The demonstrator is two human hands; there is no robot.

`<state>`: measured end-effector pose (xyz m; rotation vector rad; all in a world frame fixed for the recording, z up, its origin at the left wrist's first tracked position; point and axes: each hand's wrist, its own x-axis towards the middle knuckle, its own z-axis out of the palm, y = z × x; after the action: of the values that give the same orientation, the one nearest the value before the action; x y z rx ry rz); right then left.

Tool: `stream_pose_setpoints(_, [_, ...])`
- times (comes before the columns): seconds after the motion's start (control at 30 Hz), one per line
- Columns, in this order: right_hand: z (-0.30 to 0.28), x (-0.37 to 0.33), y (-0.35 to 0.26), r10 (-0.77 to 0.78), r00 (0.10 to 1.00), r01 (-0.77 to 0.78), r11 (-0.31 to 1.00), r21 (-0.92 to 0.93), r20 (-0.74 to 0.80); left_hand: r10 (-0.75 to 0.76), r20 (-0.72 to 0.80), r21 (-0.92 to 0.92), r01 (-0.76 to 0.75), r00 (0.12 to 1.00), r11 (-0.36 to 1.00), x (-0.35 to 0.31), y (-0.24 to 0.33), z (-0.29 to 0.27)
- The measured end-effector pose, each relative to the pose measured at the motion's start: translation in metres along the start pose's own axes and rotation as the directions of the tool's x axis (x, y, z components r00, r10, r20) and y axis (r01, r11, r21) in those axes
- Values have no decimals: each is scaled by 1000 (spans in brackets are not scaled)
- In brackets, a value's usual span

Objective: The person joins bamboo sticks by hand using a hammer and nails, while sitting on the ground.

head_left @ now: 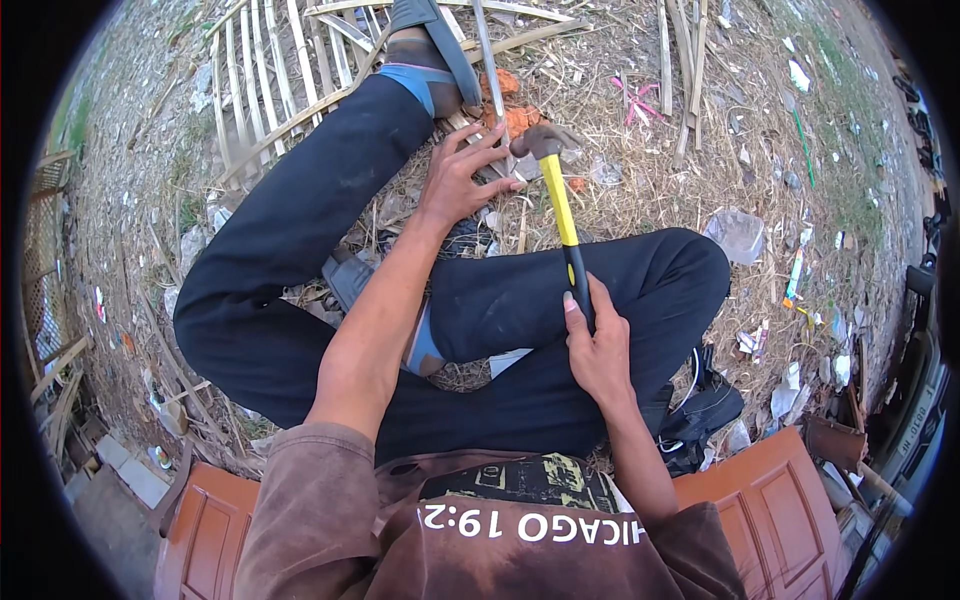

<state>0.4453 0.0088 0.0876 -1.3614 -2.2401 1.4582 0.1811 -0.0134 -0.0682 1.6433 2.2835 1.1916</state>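
Note:
My right hand [600, 345] is closed round the black grip of a claw hammer [558, 190] with a yellow shaft. The hammer's rusty head is up beside the fingertips of my left hand [465, 175]. That hand has its fingers stretched and apart, low over the lower end of a pale bamboo strip [487, 50]; whether they press on it I cannot tell. Broken orange brick [512, 108] lies under and beside the strip. My sandalled left foot [435, 60] rests next to the strip, near a lattice of bamboo slats [270, 75].
My bent legs [300, 220] frame the work spot. To the right lie loose bamboo strips [690, 65], a pink ribbon [637, 98], a clear plastic cup [735, 236] and a black bag [708, 410]. Reddish-brown wooden panels [775, 515] flank me; a vehicle [910, 425] stands far right.

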Motion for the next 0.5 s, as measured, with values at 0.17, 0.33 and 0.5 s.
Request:
stream_pose_setpoints(0.17, [-20, 6, -28, 144, 989, -135, 867, 479, 18, -11, -6, -17, 11, 1000, 1000, -4, 0, -5])
stream_pose_setpoints(0.33, [-20, 15, -5, 262, 951, -307, 759, 575, 162, 1, -1, -12, -1, 1000, 1000, -4, 9, -3])
stream_pose_setpoints(0.5, [-8, 19, 2, 318, 934, -356, 813, 461, 161, -29, 32, -14, 29, 999, 999, -9, 6, 1])
